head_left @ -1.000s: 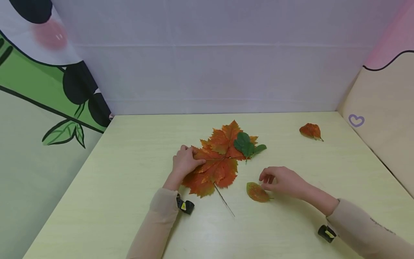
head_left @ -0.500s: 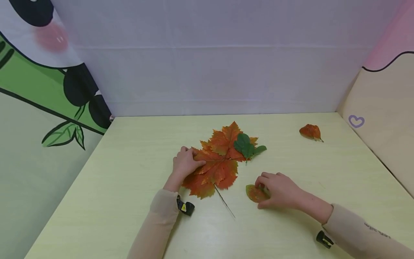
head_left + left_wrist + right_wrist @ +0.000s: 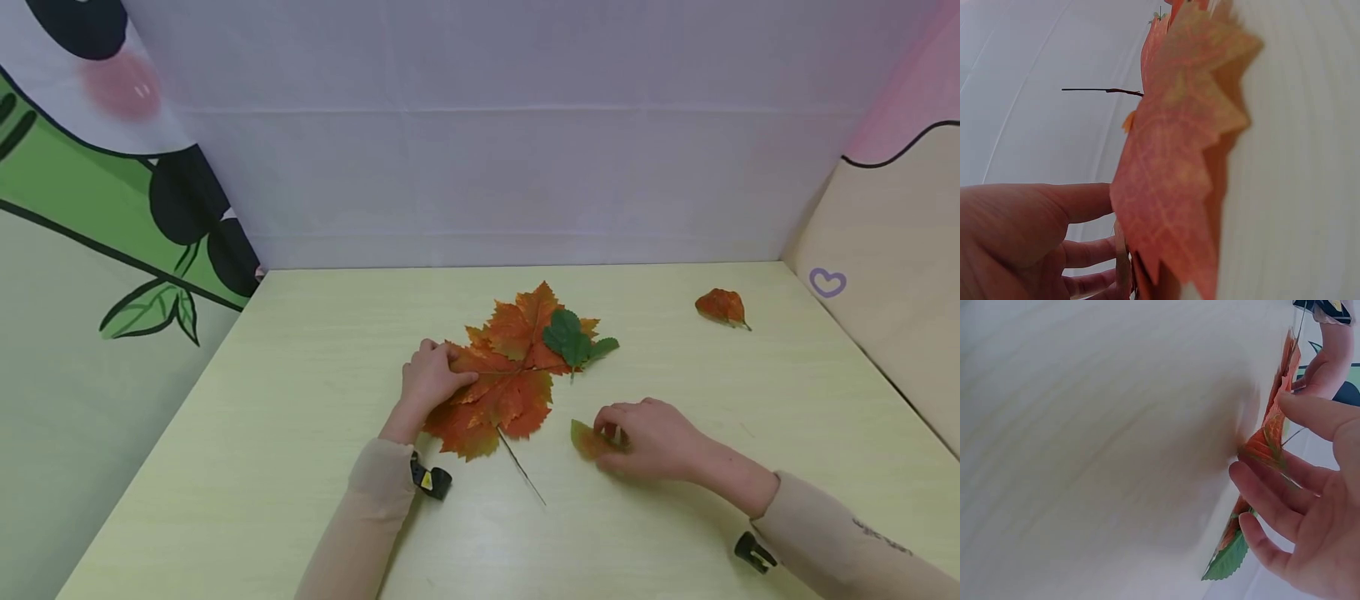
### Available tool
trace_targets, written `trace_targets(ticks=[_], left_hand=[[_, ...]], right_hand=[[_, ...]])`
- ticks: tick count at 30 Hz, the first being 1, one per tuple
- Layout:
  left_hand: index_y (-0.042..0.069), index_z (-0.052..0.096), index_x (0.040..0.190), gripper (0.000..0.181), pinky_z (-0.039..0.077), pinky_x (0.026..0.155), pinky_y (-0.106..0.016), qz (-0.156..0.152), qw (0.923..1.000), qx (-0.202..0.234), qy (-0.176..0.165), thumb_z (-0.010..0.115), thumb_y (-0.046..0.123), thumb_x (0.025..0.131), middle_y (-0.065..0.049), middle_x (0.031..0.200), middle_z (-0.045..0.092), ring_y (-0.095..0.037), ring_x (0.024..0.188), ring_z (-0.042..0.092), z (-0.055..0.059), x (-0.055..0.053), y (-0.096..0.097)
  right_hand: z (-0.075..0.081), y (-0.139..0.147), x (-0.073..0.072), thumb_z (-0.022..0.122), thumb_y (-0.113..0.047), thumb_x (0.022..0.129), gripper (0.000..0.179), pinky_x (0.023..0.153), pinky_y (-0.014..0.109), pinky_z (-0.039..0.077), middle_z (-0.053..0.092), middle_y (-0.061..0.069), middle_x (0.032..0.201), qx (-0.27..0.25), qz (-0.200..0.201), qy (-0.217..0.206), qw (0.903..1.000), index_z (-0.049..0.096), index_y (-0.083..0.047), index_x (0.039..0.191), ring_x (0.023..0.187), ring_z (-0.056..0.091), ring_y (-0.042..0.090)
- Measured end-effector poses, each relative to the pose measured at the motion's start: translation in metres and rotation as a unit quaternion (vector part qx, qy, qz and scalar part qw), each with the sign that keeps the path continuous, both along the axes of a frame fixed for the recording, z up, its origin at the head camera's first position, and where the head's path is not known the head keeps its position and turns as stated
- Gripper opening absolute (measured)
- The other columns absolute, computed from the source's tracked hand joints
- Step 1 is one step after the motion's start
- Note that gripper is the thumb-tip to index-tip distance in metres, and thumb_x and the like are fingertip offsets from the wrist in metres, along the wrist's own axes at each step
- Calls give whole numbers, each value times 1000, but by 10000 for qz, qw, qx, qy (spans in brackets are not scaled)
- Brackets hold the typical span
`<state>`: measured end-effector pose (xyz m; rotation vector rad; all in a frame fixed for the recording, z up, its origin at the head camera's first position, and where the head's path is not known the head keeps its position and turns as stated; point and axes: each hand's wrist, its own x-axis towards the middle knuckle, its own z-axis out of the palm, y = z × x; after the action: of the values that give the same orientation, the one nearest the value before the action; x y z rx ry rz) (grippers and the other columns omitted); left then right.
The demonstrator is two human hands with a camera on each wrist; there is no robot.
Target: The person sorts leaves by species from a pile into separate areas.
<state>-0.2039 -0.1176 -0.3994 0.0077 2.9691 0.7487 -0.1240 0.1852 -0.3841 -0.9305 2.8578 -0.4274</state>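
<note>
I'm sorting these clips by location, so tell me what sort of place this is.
Probably an indoor tabletop filming corner: a pale yellow, flat-topped table stands against a creased greyish-lilac backdrop, flanked by a green-and-white cartoon-printed side panel.

Orange leaves [image 3: 504, 398] and dark green leaves [image 3: 567, 337] on a pale yellow table [image 3: 262, 467].
The small leaf [image 3: 582, 438] low in the middle goes from green to orange, and the curled leaf [image 3: 721, 307] at the right is rusty orange; the back wall [image 3: 510, 183] is greyish purple, the drawing [image 3: 82, 192] at upper left is green, black and white, and the heart [image 3: 830, 293] at the right is purple.
</note>
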Motion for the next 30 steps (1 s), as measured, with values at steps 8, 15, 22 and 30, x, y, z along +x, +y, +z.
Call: trace_targets(ticks=[8, 15, 22, 30], left_hand=[[5, 59, 106, 47, 39, 82, -45, -20, 10000, -38, -18, 68, 42, 78, -14, 111, 47, -31, 95, 49, 0, -1, 0], [5, 59, 107, 48, 38, 83, -45, -17, 10000, -12, -15, 68, 42, 78, -14, 111, 47, -31, 96, 49, -1, -1, 0], [5, 59, 107, 47, 38, 83, -45, -6, 10000, 1, -44, 68, 41, 78, -14, 111, 47, -31, 96, 49, 0, 0, 0], [4, 59, 106, 47, 39, 82, -44, 13, 10000, -42, -20, 69, 41, 78, -14, 110, 47, -30, 95, 49, 1, -1, 0]], right_hand=[[1, 4, -3, 65, -23, 81, 7, 58, 20, 43, 60, -17, 71, -284, 24, -33, 9996, 66, -19, 87, 64, 53, -3], [0, 6, -7, 63, -17, 82, 6, 55, 21, 40, 59, -14, 71, -208, -337, 192, 9990, 66, -18, 86, 59, 47, 0], [-3, 16, -15, 61, -15, 82, 8, 56, 24, 40, 60, -9, 73, -243, -762, 220, 9966, 66, -14, 88, 60, 47, 4], [-1, 41, -42, 59, -15, 85, 15, 61, 31, 46, 65, 0, 83, -387, -1275, 138, 9910, 66, -7, 96, 70, 56, 12]])
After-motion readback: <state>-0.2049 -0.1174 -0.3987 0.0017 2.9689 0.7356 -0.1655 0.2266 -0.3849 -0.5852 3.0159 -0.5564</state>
